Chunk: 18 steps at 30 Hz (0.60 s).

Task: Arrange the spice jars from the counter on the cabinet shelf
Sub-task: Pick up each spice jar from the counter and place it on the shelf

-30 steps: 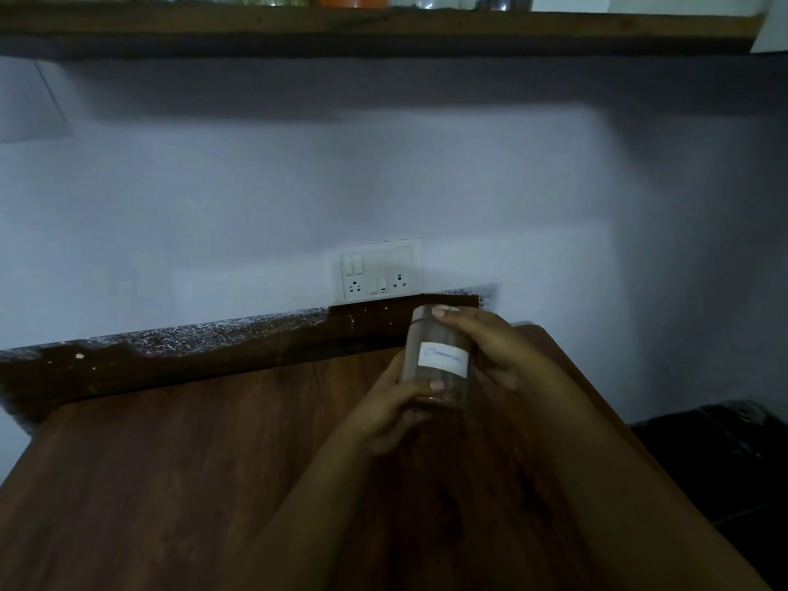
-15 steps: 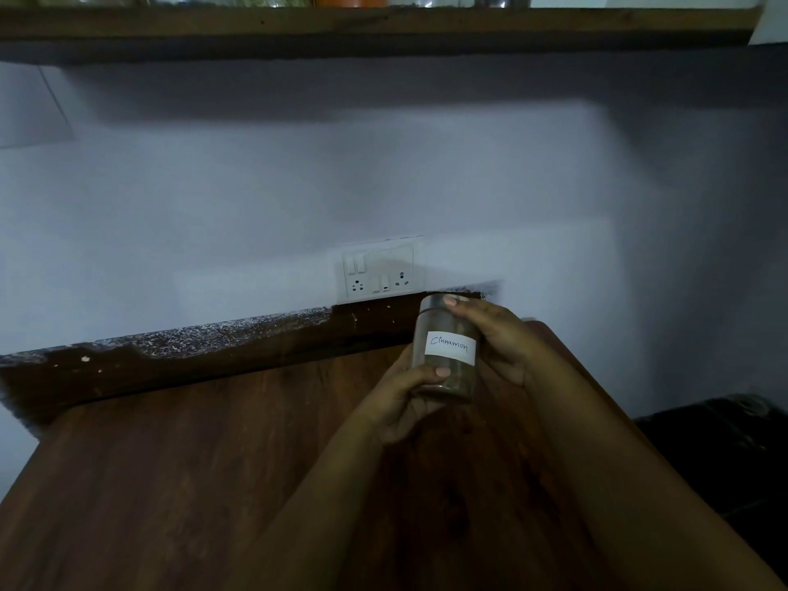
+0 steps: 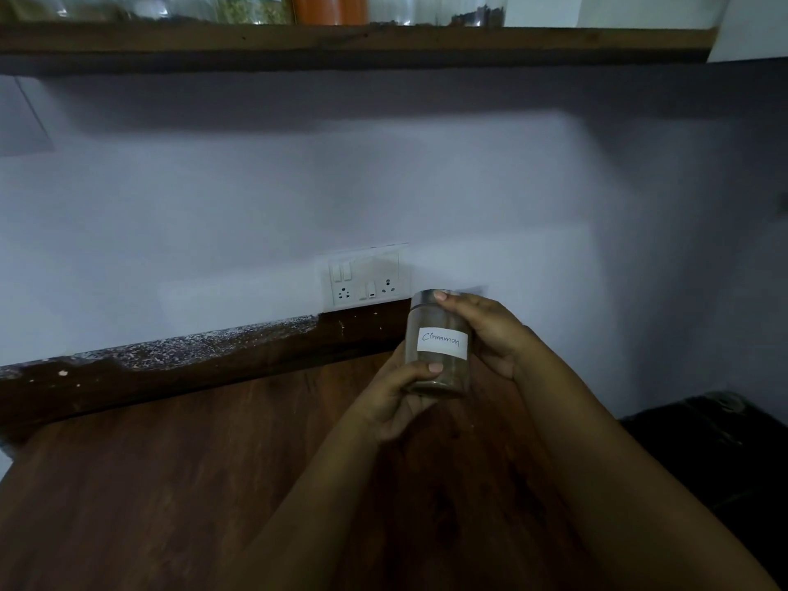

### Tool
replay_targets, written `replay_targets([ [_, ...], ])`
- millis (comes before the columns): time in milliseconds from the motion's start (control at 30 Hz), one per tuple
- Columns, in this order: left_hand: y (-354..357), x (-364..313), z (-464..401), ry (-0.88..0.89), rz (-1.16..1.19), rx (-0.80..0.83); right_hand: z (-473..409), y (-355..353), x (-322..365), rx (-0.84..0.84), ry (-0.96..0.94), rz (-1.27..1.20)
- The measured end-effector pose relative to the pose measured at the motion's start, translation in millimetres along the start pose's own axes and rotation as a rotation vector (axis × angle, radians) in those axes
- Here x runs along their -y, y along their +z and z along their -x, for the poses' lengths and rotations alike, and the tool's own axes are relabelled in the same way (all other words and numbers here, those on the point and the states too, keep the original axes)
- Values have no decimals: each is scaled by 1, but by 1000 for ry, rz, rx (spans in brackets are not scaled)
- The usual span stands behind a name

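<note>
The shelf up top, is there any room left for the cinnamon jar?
The shelf looks crowded on its left and middle, with the orange jar and glass jars side by side. Its right end, past the last dark-filled jar, looks bare. Both the left hand and right hand hold the cinnamon jar above the bare wooden counter.

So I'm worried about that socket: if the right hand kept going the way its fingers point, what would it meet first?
Probably the socket panel on the wall; the right hand, holding the cinnamon jar, points up-left toward it, though depth is unclear.
</note>
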State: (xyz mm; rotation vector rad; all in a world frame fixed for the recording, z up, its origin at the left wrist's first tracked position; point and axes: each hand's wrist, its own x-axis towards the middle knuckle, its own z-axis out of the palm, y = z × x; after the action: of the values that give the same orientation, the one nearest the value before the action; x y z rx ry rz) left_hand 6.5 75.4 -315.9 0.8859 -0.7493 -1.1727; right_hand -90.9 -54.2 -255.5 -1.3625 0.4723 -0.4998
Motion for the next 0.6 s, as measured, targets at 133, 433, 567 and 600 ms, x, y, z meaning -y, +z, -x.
replay_targets([
  [133, 3, 1, -4, 7, 7, 1, 0, -5, 2, 0, -20, -4],
  [433, 26, 8, -28, 12, 19, 1, -5, -36, 13, -32, -10, 45],
  [567, 45, 12, -41, 14, -25, -36, -5, -56, 21, -11, 3, 10],
  [600, 50, 13, -44, 7, -35, -66, -5, -60, 22, -11, 8, 5],
])
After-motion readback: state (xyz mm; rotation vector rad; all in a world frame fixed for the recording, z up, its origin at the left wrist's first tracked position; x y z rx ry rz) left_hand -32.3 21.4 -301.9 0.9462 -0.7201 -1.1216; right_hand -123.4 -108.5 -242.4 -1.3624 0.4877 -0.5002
